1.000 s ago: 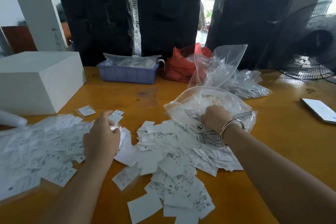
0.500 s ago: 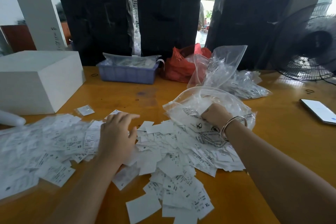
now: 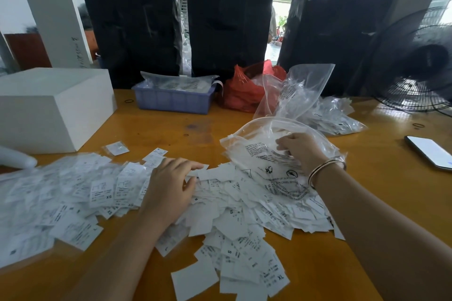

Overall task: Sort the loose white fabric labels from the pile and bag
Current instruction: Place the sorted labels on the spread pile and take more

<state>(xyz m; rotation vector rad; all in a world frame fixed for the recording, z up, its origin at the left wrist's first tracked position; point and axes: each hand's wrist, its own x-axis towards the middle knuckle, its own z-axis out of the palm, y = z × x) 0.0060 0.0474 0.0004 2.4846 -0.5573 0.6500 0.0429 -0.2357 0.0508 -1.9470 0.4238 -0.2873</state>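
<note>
White fabric labels (image 3: 234, 234) lie heaped on the wooden table (image 3: 367, 203), under and around the left hand (image 3: 171, 190), whose loose fingers rest on them. Just right and beyond, the right hand (image 3: 302, 149) reaches into the clear bag (image 3: 259, 154); whether it grips labels cannot be told. Farther off stands a blue tray (image 3: 171, 102).

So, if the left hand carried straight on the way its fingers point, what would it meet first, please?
Most likely the clear printed bag that the right hand holds; the left hand points right across the labels, though depth is unclear.
</note>
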